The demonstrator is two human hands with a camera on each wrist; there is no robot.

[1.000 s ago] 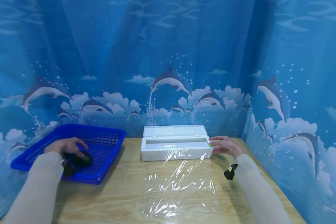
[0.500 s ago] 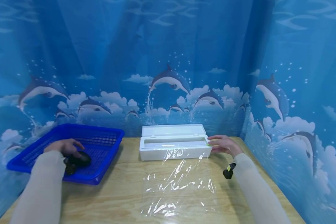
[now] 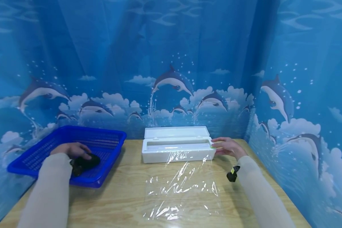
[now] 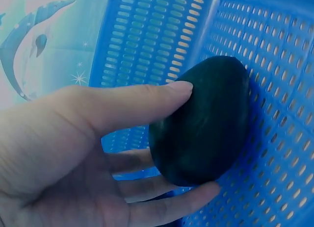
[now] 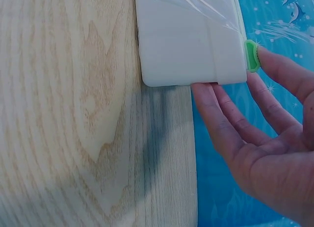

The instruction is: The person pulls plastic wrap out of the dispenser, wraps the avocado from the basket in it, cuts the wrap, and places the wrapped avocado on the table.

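Observation:
Inside the blue basket, my left hand holds a dark green avocado. The left wrist view has the thumb pressed on its upper side and the fingers curled beneath it. My right hand holds the right end of a white cling film dispenser, whose lid is raised at the back. In the right wrist view, the thumb rests on a green slider while fingertips press against the end wall. Clear cling film stretches from the dispenser forward over the table.
The wooden table carries the basket at left and the dispenser at back centre. A blue dolphin-print curtain stands close behind and to both sides. The right hand is near the table's right edge.
My left hand has shifted slightly right and now grips the avocado, which has moved right within the basket. My right hand stays at the dispenser's end; the head view shifted slightly at first.

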